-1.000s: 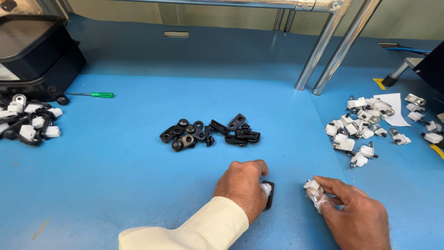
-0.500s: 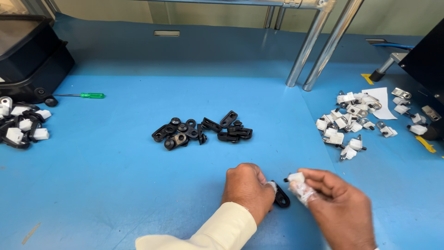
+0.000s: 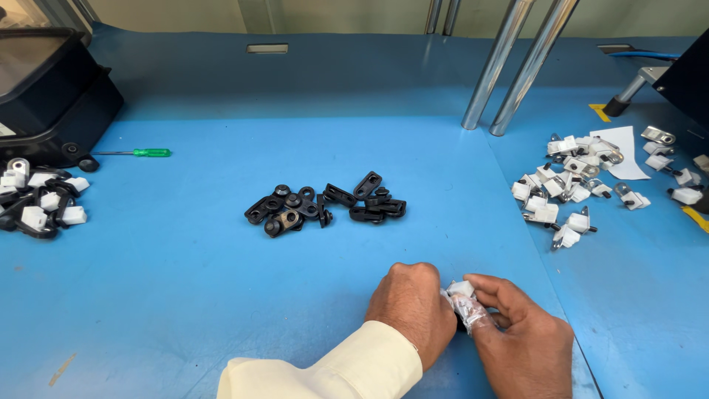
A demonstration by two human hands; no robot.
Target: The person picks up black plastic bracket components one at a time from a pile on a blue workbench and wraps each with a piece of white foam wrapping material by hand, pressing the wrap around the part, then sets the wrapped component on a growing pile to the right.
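Observation:
My left hand (image 3: 413,307), in a cream sleeve, is curled knuckles-up on the blue table (image 3: 185,295) near the front edge. My right hand (image 3: 521,336) meets it from the right, with tape wrapped round a fingertip. Between the fingers of both hands sits a small white plastic piece (image 3: 461,288), pinched by my right fingers and pressed against the left hand. Whatever the left fingers close on is almost wholly hidden; only a dark sliver shows beneath the white piece.
A pile of black link parts (image 3: 325,203) lies mid-table. Loose white-and-metal pieces (image 3: 572,185) and a white paper (image 3: 620,144) are at the right. Joined black-and-white parts (image 3: 40,203) lie far left by a black case (image 3: 44,96). Green screwdriver (image 3: 140,153); two metal poles (image 3: 509,66).
My hands have come together: the right hand brought the white piece left against the left hand. The black part seen by the left fingers is now covered.

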